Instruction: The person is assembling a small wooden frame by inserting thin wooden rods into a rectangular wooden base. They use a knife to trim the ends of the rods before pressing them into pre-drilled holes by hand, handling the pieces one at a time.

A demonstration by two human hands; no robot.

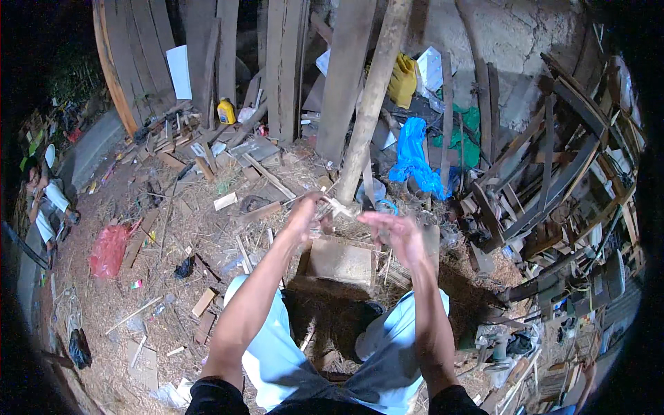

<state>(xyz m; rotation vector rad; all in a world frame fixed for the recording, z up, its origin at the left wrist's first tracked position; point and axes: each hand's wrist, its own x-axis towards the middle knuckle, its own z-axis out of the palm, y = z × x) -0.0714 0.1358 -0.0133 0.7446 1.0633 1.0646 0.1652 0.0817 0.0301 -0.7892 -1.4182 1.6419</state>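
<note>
A pale, twisted bundle of straw-like strands [339,208] is held up between my hands, above a shallow wooden box. My left hand [304,214] is closed, its fingertips pinching the bundle's left side. From the other side, my right hand [398,232] reaches in with fingers pointing left and pinched at the bundle's right end; its lower fingers are blurred. Below the hands, the box [339,261] has a flat light-brown board or panel on top. It stands on the ground in front of my knees.
A wooden pole [370,97] leans just beyond my hands. Blue plastic [415,159] hangs to its right, and a heap of wooden frames [546,180] fills the right side. Wood scraps and a red plastic bag [111,250] litter the left. A person [50,200] sits far left.
</note>
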